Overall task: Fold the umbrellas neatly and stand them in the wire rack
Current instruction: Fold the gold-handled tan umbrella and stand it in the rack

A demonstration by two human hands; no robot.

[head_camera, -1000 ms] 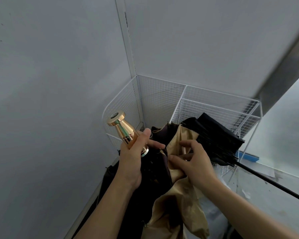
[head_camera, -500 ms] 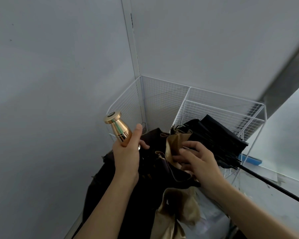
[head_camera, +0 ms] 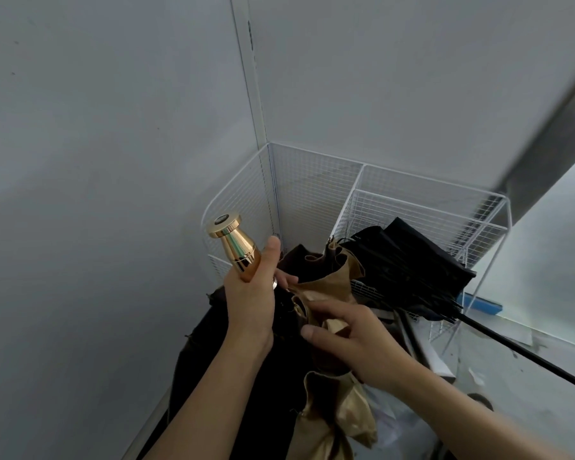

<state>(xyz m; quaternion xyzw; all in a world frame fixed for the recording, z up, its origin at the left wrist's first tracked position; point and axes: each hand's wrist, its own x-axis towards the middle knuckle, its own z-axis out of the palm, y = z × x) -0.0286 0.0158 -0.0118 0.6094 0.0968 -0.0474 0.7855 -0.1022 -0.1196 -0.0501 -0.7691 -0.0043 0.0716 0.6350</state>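
Umbrella (head_camera: 329, 280) canopy cut off below; left grip (head_camera: 249, 307) clasps gold handle (head_camera: 234, 242); right grip (head_camera: 356, 340) seemingly pinching its fabric, fingertips hidden.

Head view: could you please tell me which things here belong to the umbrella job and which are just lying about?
For the job: brown-and-gold umbrella, its gold handle gripped by the left hand, its fabric pinched by the right hand; black umbrella; wire rack.
Lying about: blue strip and paper scraps on the floor.
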